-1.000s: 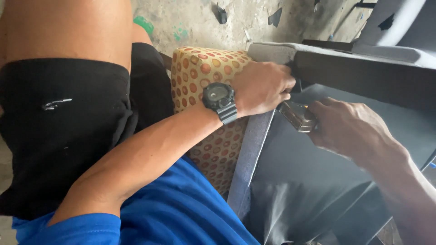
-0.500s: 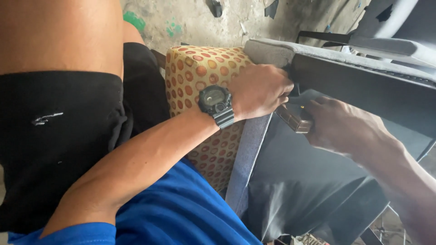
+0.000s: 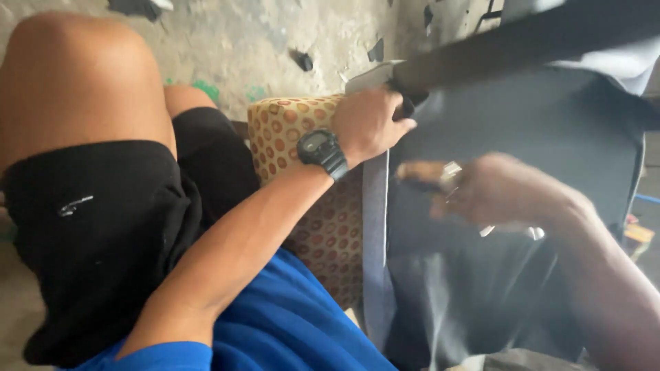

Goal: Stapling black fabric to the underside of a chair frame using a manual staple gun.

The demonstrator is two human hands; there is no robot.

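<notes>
My left hand (image 3: 371, 124), with a black watch (image 3: 320, 150) on the wrist, grips the edge of a dark grey panel (image 3: 536, 130) covered in fabric, where it meets a grey strip (image 3: 375, 227). My right hand (image 3: 495, 189) is blurred by motion and closed around a small tool with a wooden handle and a metal part (image 3: 430, 173), held over the panel's dark face. A cushion with an orange dotted pattern (image 3: 302, 185) lies under my left forearm.
My bare knee and black shorts (image 3: 103, 220) fill the left side, with a blue shirt (image 3: 289, 330) at the bottom. Rough concrete floor with dark scraps (image 3: 302, 60) lies beyond the cushion. A black bar (image 3: 536, 34) crosses the top right.
The view has shifted. My right hand with the tool has moved and is now blurred. My left hand keeps its grip on the panel edge.
</notes>
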